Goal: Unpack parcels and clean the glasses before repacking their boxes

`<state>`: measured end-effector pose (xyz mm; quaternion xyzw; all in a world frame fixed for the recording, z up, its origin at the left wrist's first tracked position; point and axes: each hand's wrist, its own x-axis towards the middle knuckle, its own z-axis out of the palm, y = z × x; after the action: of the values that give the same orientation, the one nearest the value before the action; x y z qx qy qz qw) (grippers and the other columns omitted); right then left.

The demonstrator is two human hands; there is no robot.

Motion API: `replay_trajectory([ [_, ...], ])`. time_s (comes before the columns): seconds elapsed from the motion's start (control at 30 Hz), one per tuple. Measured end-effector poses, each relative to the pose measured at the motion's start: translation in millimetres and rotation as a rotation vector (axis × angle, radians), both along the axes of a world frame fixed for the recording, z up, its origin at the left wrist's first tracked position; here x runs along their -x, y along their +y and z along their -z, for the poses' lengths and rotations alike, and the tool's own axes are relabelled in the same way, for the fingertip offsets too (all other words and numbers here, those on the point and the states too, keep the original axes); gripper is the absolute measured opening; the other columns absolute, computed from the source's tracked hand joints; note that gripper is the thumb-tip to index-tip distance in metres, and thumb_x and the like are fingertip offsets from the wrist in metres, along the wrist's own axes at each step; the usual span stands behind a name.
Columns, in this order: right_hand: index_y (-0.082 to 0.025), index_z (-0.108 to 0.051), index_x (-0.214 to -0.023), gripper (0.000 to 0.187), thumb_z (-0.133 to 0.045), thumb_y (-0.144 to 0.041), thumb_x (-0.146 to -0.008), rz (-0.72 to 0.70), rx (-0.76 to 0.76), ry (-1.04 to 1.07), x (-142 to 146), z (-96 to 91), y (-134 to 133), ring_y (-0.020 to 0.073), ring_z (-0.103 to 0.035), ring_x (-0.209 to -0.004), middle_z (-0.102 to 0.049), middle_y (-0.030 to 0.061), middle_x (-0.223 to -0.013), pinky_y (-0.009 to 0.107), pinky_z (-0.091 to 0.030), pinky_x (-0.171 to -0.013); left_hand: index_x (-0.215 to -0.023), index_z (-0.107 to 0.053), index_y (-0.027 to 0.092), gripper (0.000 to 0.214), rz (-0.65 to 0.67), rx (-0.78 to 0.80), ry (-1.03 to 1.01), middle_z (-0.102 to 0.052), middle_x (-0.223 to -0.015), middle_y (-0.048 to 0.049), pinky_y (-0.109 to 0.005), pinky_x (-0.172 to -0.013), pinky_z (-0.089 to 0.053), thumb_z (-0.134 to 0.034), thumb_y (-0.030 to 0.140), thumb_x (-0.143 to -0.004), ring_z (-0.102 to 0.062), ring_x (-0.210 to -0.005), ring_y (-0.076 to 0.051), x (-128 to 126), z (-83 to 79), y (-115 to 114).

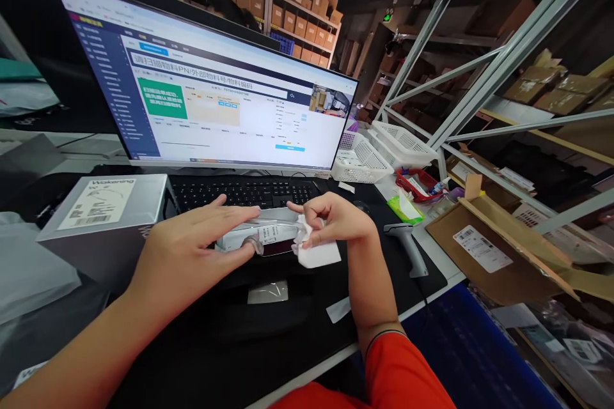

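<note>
In front of the keyboard [249,192], my left hand [192,239] grips a small flat package [275,232] between thumb and fingers. The package looks shiny and partly clear, with a printed white label and a dark lower edge; what it contains cannot be made out. My right hand [338,217] pinches a crumpled white tissue [320,254] against the package's right end. A small clear plastic piece [267,292] lies on the black desk mat [230,339] below the hands. Near my right forearm lies a white paper strip [338,310].
A large monitor [215,96] stands behind the keyboard. To the left sits a grey box [110,217] marked "Wakening". On the right are a handheld scanner [407,248], white baskets [362,163], a red tray [417,185] and an open cardboard box [484,249] beyond the desk edge.
</note>
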<state>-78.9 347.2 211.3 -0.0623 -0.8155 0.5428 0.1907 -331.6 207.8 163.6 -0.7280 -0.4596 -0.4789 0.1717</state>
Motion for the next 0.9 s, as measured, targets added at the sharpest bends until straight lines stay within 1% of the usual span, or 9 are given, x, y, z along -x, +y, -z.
replay_trajectory([
  [0.1,-0.023,-0.038,-0.059,0.071,-0.102,-0.053,-0.070,0.117,0.027,0.056,-9,1.4,9,0.0050,-0.030,-0.052,-0.035,-0.0165,-0.056,0.056,-0.029,-0.140,-0.126,-0.078,0.030,0.027,-0.061,0.027,-0.037,-0.084,-0.121,0.0026,-0.042,-0.107,-0.068,-0.070,0.032,-0.101,-0.080,-0.118,-0.029,3,2.3,-1],
  [0.27,-0.025,-0.044,-0.061,0.069,-0.104,-0.057,-0.065,0.352,0.143,0.172,-19,0.9,19,0.0107,-0.059,-0.058,-0.045,-0.0120,-0.055,0.054,-0.042,-0.131,-0.125,-0.079,0.028,0.028,-0.069,0.055,-0.081,-0.084,-0.121,0.0025,-0.042,-0.105,-0.070,-0.070,0.034,-0.099,-0.080,-0.118,-0.030,8,1.7,-2],
  [0.37,-0.025,-0.044,-0.065,0.073,-0.104,-0.065,-0.059,0.506,0.229,0.285,-11,1.2,15,0.0175,-0.071,-0.075,-0.055,-0.0059,-0.062,0.042,-0.059,-0.103,-0.125,-0.079,0.028,0.027,-0.080,0.031,-0.041,-0.084,-0.122,0.0019,-0.044,-0.107,-0.069,-0.068,0.034,-0.101,-0.079,-0.122,-0.030,8,1.1,0],
  [0.43,-0.026,-0.045,-0.070,0.075,-0.101,-0.073,-0.058,0.618,0.248,0.379,-2,2.4,7,0.0180,-0.068,-0.075,-0.057,-0.0042,-0.067,0.032,-0.058,-0.079,-0.127,-0.078,0.028,0.029,-0.085,0.021,-0.022,-0.084,-0.123,0.0018,-0.045,-0.108,-0.069,-0.067,0.034,-0.101,-0.077,-0.125,-0.031,8,0.9,1],
  [0.5,-0.026,-0.049,-0.075,0.070,-0.097,-0.077,-0.064,0.667,0.217,0.408,8,4.3,-6,0.0150,-0.058,-0.066,-0.055,-0.0049,-0.068,0.027,-0.050,-0.066,-0.129,-0.078,0.029,0.030,-0.081,0.013,-0.005,-0.084,-0.124,0.0021,-0.046,-0.111,-0.067,-0.067,0.034,-0.101,-0.077,-0.126,-0.031,7,0.2,2],
  [0.57,-0.025,-0.055,-0.079,0.063,-0.093,-0.075,-0.072,0.637,0.133,0.343,15,6.1,-20,0.0133,-0.052,-0.063,-0.055,-0.0044,-0.071,0.026,-0.046,-0.064,-0.131,-0.077,0.030,0.031,-0.057,-0.004,0.009,-0.083,-0.125,0.0022,-0.047,-0.115,-0.065,-0.067,0.033,-0.101,-0.079,-0.121,-0.029,6,-1.2,2],
  [0.7,-0.023,-0.059,-0.078,0.053,-0.095,-0.062,-0.078,0.415,-0.136,0.080,16,6.5,-38,0.0149,-0.056,-0.074,-0.061,-0.0025,-0.079,0.029,-0.050,-0.078,-0.135,-0.074,0.030,0.035,-0.001,-0.029,0.035,-0.083,-0.124,-0.0001,-0.048,-0.125,-0.058,-0.067,0.027,-0.101,-0.082,-0.109,-0.024,5,-6.0,0],
  [0.8,-0.023,-0.057,-0.077,0.054,-0.092,-0.064,-0.082,0.300,-0.165,-0.040,8,4.4,-36,0.0176,-0.062,-0.084,-0.061,-0.0017,-0.081,0.031,-0.052,-0.085,-0.140,-0.072,0.031,0.042,0.011,-0.009,0.045,-0.083,-0.123,-0.0002,-0.054,-0.132,-0.049,-0.069,0.026,-0.099,-0.082,-0.106,-0.023,5,-9.5,-1],
  [0.9,-0.022,-0.053,-0.074,0.057,-0.090,-0.064,-0.084,0.214,-0.168,-0.088,1,2.0,-29,0.0149,-0.057,-0.078,-0.057,-0.0037,-0.076,0.030,-0.050,-0.083,-0.142,-0.072,0.034,0.045,0.012,0.000,0.024,-0.083,-0.120,0.0011,-0.058,-0.134,-0.047,-0.070,0.029,-0.097,-0.081,-0.104,-0.024,7,-12.4,-4],
])
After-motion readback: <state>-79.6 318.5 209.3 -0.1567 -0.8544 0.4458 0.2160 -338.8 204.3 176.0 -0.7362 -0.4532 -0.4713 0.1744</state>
